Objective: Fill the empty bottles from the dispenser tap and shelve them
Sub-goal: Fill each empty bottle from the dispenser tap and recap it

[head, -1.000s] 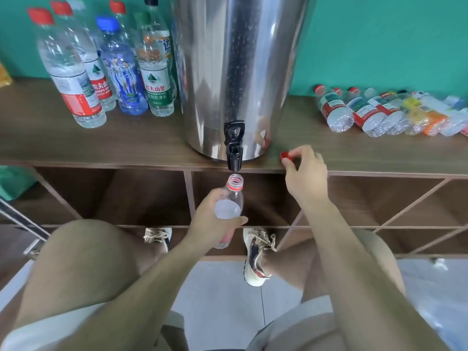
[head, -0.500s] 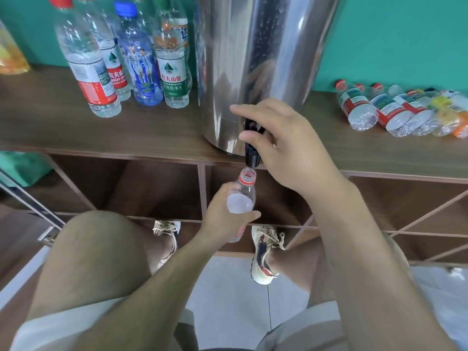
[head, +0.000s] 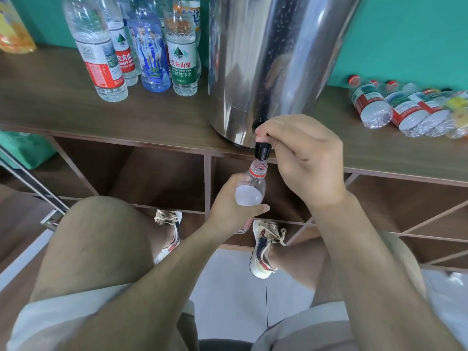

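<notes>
Under the tap [head: 262,151], frame centre: 1 small clear bottle [head: 251,190], uncapped, red neck ring, pale label, held off the floor w/ its mouth just below the black spout, tilted slightly. Gap vs. contact at the mouth: cannot tell. Water flow: cannot tell. L hand [head: 226,209]: fingers [head: 235,179] curled round bottle body, thumb across the front below the label, gripping it. R hand [head: 304,158]: fingers curled close together over the tap top, thumb & forefinger pinching the tap. Dispenser [head: 273,59]: steel drum, upright on wooden surface [head: 152,122], tap at its base overhanging the front edge. Left of dispenser, on the surface: upright bottles [head: 141,54], a tight group, clear plastic, red, blue & green labels, tops out of frame. Far left edge: 1 yellow-orange bottle [head: 12,29], part seen. Right of dispenser, well apart from the tap: lying bottles [head: 405,110], a row on their sides, bases toward the camera, red caps toward the teal wall [head: 405,34]. Below the surface: open cubbies [head: 157,178], diagonal dividers at right. Person seated, knees apart, shoes [head: 264,249] on tiled floor [head: 228,287], toes near the shelf base.
</notes>
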`<state>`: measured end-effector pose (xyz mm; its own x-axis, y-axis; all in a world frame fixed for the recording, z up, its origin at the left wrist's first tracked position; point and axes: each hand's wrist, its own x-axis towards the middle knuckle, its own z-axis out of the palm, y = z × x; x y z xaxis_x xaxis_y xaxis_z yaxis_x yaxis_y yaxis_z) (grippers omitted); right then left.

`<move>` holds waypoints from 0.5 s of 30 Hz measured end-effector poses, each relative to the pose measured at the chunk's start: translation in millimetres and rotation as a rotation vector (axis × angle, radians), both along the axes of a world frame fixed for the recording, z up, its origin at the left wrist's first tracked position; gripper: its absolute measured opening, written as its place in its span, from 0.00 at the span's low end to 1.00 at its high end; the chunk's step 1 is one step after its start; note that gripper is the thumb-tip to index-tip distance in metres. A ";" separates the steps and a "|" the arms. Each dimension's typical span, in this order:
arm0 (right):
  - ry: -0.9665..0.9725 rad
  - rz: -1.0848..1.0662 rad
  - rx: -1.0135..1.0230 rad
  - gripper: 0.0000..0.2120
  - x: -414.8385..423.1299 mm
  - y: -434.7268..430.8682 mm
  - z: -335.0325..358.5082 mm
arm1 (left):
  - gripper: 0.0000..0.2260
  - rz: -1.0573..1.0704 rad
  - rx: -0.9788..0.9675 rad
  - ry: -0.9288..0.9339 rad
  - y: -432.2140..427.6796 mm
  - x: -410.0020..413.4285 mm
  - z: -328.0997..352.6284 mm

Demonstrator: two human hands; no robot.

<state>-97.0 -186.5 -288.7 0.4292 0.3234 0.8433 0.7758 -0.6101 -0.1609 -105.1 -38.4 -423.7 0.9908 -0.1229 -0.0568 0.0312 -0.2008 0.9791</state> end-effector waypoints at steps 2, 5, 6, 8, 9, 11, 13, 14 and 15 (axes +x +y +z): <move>-0.043 -0.001 -0.007 0.16 -2.4 -4.5 -4.6 | 0.32 0.004 -0.011 0.005 0.8 -0.3 0.8; -0.045 0.017 0.010 0.13 -5.8 -7.5 -12.0 | 0.32 0.013 -0.028 0.007 1.3 -1.3 2.8; -0.034 0.020 0.009 0.10 -7.7 -8.3 -14.8 | 0.32 0.018 -0.034 0.005 1.4 -1.1 2.7; -0.003 0.017 0.015 0.07 -12.5 -9.7 -19.6 | 0.32 0.021 -0.036 0.002 2.1 -0.2 2.0; 0.012 0.009 0.029 0.08 -14.7 -10.0 -21.4 | 0.32 0.017 -0.032 0.002 2.3 0.2 2.2; 0.041 -0.018 0.078 0.08 -17.6 -9.3 -24.1 | 0.33 0.004 -0.018 0.001 2.7 0.7 2.7; 0.089 -0.036 0.148 0.09 -19.5 -6.9 -27.1 | 0.33 0.000 -0.006 0.006 2.5 1.2 3.5; 0.114 -0.040 0.181 0.10 -20.3 -5.6 -28.3 | 0.33 0.001 -0.009 0.008 2.4 1.6 3.4; 0.133 -0.047 0.206 0.10 -20.8 -4.8 -29.3 | 0.33 0.004 -0.009 0.009 2.4 1.9 3.0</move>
<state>-117.8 -191.2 -318.0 0.5511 0.1281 0.8246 0.7114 -0.5887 -0.3839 -103.2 -35.9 -420.7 0.9907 -0.1199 -0.0645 0.0406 -0.1916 0.9806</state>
